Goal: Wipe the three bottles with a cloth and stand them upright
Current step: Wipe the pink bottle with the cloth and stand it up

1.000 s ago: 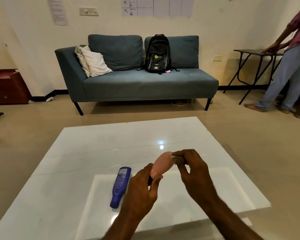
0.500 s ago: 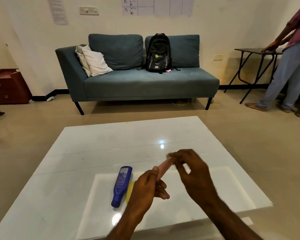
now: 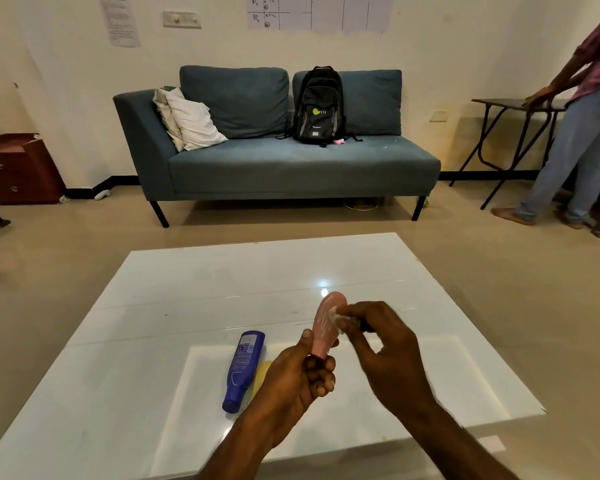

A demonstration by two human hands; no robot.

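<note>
My left hand (image 3: 297, 377) grips the lower end of a pink bottle (image 3: 327, 323) and holds it up above the white table (image 3: 153, 341), wide end pointing away from me. My right hand (image 3: 381, 344) pinches a small white cloth (image 3: 338, 318) against the bottle's right side. A blue bottle (image 3: 244, 370) lies on its side on the table, left of my left hand, cap end toward me. A yellow bottle (image 3: 262, 370) lies beside it, mostly hidden behind my left hand.
A blue sofa (image 3: 291, 168) with a black backpack (image 3: 318, 105) and white pillows (image 3: 187, 121) stands beyond the table. A person (image 3: 582, 133) leans on a dark folding table (image 3: 520, 105) at the right. A red-brown cabinet (image 3: 18, 168) sits at the left wall.
The pink bottle has turned in my left hand from edge-on half a second ago to its broad side facing me, more upright. My right hand keeps the cloth on it.
</note>
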